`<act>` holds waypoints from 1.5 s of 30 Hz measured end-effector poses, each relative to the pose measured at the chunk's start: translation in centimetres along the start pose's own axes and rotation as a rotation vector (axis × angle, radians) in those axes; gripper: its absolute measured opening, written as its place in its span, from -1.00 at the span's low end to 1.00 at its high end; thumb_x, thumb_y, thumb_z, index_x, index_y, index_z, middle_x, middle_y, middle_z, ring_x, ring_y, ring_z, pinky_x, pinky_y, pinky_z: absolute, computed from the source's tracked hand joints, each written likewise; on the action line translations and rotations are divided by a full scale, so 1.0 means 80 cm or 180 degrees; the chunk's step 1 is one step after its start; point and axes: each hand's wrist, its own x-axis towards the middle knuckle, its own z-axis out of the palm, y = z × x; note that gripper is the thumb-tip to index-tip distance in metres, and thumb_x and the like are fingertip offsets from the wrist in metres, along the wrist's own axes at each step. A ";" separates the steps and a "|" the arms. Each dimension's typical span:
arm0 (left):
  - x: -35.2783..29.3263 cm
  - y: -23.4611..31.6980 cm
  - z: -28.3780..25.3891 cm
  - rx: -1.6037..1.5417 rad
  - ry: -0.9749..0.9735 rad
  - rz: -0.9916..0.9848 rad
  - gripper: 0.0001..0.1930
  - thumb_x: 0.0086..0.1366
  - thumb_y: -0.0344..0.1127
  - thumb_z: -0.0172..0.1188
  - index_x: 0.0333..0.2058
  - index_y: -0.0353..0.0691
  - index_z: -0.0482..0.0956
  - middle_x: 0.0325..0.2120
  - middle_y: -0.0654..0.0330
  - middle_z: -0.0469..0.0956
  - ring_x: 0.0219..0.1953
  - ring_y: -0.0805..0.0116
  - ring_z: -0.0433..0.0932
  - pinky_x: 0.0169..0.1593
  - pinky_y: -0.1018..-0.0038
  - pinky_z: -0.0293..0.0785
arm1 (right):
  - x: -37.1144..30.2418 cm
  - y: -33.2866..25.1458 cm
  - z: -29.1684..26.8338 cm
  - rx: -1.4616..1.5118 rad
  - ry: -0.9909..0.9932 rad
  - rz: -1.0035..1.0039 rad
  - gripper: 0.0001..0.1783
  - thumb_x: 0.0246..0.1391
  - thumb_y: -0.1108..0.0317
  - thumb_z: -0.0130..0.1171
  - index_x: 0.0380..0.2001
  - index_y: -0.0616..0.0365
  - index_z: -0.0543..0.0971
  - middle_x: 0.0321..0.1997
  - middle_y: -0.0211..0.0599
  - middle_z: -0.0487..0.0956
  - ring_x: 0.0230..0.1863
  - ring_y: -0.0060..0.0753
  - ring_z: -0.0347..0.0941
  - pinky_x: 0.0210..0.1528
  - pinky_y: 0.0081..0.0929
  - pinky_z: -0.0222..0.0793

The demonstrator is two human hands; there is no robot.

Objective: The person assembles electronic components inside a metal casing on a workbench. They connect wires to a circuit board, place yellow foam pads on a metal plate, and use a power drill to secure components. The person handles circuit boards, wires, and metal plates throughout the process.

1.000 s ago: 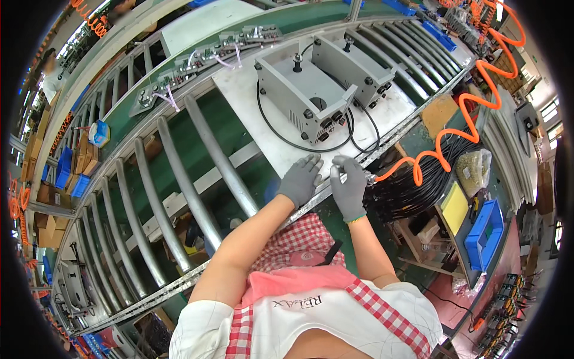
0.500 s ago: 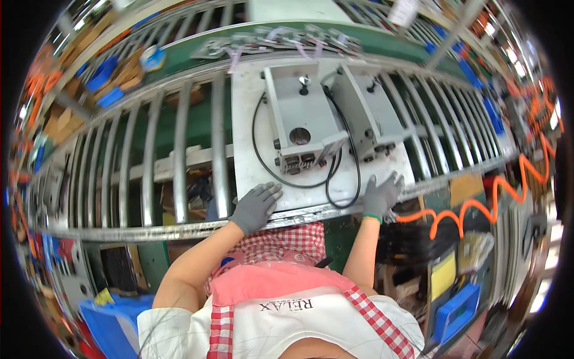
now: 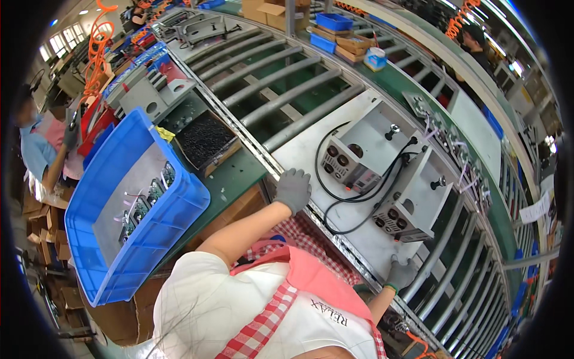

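Observation:
My left hand point(image 3: 293, 190), in a grey glove, lies with its fingers out on the near edge of a white board point(image 3: 302, 149). My right hand point(image 3: 401, 273), gloved the same way, rests at the board's near right corner, its fingers loosely apart. Neither hand holds anything. Two open grey metal housings point(image 3: 376, 133) stand side by side on the board, beyond my hands. Each has round black sockets on its front panel and a black knob inside. A black cable point(image 3: 321, 170) loops around and between them.
The board sits on a roller conveyor point(image 3: 299, 96). At left are a blue bin point(image 3: 143, 233) with circuit boards and a tray of small black parts point(image 3: 203, 140). More circuit boards point(image 3: 445, 140) line the far green ledge. A co-worker point(image 3: 45, 140) is at far left.
My view has swung to the left, bringing the blue bin and a co-worker into sight. Both hands stay by the board's near edge; the right one's fingers are less spread.

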 end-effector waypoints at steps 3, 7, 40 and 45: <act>-0.018 0.005 -0.016 -0.0469 0.0749 -0.0477 -0.73 0.07 -0.26 0.14 -0.23 -0.19 0.49 -0.30 0.05 0.48 -0.17 0.07 0.44 -0.08 0.21 0.35 | -0.003 -0.018 0.037 0.0766 -0.0162 -0.0386 -0.41 -0.35 0.18 0.43 -0.17 0.24 0.59 -0.25 -0.04 0.59 -0.22 -0.12 0.51 -0.10 -0.29 0.41; -0.038 0.025 -0.023 -0.0964 0.0747 -0.0206 -0.82 0.00 -0.30 0.17 -0.41 -0.19 0.40 -0.43 0.02 0.42 -0.33 0.02 0.43 -0.25 0.13 0.35 | -0.036 -0.090 0.055 0.1751 -0.0694 -0.0658 -0.63 -0.20 0.35 0.29 -0.24 0.27 0.61 -0.27 -0.07 0.63 -0.23 -0.29 0.57 -0.14 -0.46 0.44; 0.306 -0.320 -0.003 0.1358 -0.0982 -0.1716 -0.71 0.19 -0.26 0.03 -0.16 -0.09 0.64 -0.11 0.11 0.59 -0.06 0.18 0.58 -0.13 0.26 0.54 | -0.101 -0.048 0.074 0.1624 0.0321 -0.1117 -0.86 -0.04 0.45 0.16 -0.33 0.16 0.58 -0.41 -0.18 0.53 -0.34 -0.20 0.45 -0.28 -0.31 0.37; 0.349 -0.279 -0.020 0.1315 -0.0790 -0.1337 -0.70 0.20 -0.25 0.00 -0.18 -0.11 0.65 -0.15 0.04 0.60 -0.06 0.06 0.57 -0.09 0.20 0.51 | -0.107 -0.051 0.074 0.1693 0.0356 -0.1279 -0.80 -0.10 0.49 0.14 -0.32 0.13 0.58 -0.46 -0.23 0.49 -0.41 -0.20 0.42 -0.34 -0.33 0.32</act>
